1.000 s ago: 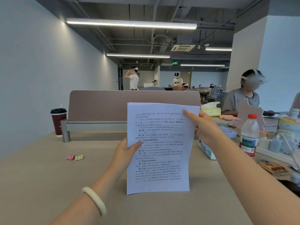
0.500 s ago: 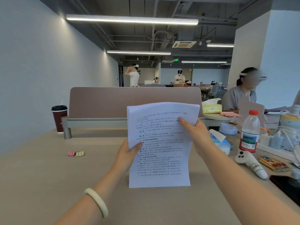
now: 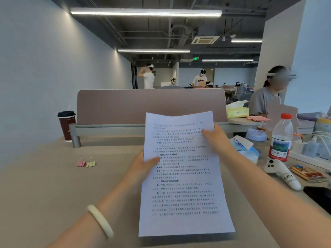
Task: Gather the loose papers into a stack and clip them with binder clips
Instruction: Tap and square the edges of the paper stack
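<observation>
Paper stack (image 3: 182,176) up, pinched by left hand (image 3: 141,167) and right hand (image 3: 215,138).
Risk: sheets skew; binder clips (image 3: 86,163) at 9 o'clock, neither hand free.

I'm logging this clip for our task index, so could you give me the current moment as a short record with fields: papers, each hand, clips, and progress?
papers: printed sheets held up over the desk, unclipped
left hand: left hand pinches the papers' left edge
right hand: right hand grips the right edge, higher up
binder clips: pink clip and yellow clip side by side on the desk, left of the papers, untouched
progress: papers gathered in the hands; clipping not yet done
</observation>
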